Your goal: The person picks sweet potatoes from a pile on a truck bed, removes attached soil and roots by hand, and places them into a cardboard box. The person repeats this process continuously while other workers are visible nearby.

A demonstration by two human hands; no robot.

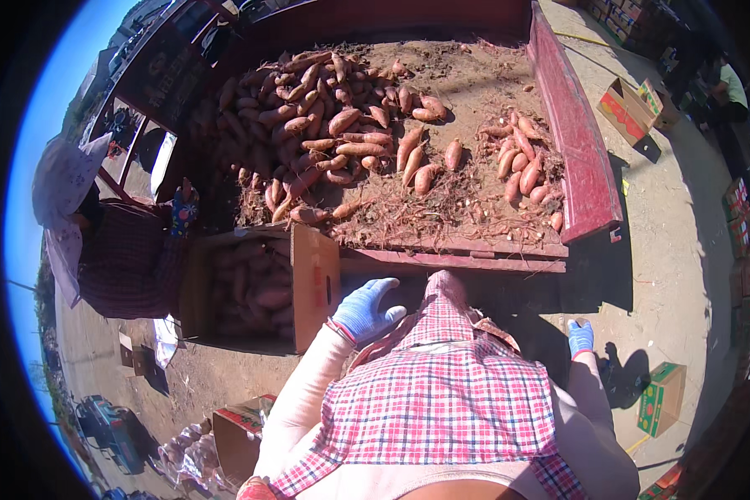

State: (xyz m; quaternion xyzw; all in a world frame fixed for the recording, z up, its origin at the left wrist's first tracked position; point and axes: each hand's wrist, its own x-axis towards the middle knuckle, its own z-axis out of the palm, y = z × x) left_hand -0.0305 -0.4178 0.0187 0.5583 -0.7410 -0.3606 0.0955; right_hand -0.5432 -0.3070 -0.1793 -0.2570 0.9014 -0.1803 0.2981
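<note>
My left hand (367, 310), in a blue knit glove, is held before my plaid apron (437, 400) with thumb and fingers apart and nothing in it. Just left of it stands a large cardboard box (316, 284), part-filled with sweet potatoes (250, 290). Out to my right side, my right hand (580, 337) hangs low in a matching glove; its fingers are too small and foreshortened to read. Ahead is a red truck bed (575, 137). A big heap of sweet potatoes (306, 119) covers its left part, and a smaller pile (520, 159) lies at the right.
A co-worker (122, 250) in a pale head covering stands left, one gloved hand at the bed's edge. Open cartons stand on the ground at right (628, 111), lower right (661, 400) and lower left (240, 431). Another person (728, 87) is at the far right, near stacked boxes.
</note>
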